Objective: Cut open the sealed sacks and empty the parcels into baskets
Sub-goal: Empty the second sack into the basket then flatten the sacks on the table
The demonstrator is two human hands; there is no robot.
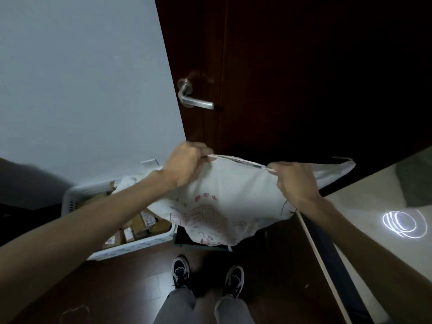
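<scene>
The white sack, printed in red, hangs above a dark bin. Its upper edge is stretched between the left hand and the right hand, each clenching the fabric in curled fingers. To its left a white basket holds parcels, near a dark door.

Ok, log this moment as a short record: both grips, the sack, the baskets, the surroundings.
left grip: hand with fingers curled on the sack's upper edge
right grip: hand pinching the same edge, further right
sack: white with red print, held up by its edge, hanging over the dark basket
dark basket: on the floor under the sack, contents hidden
white basket: to the left, holding parcels
parcels: brown, labelled, piled inside
door handle: metal lever on the dark door behind
shoes: just in front of the baskets
</scene>
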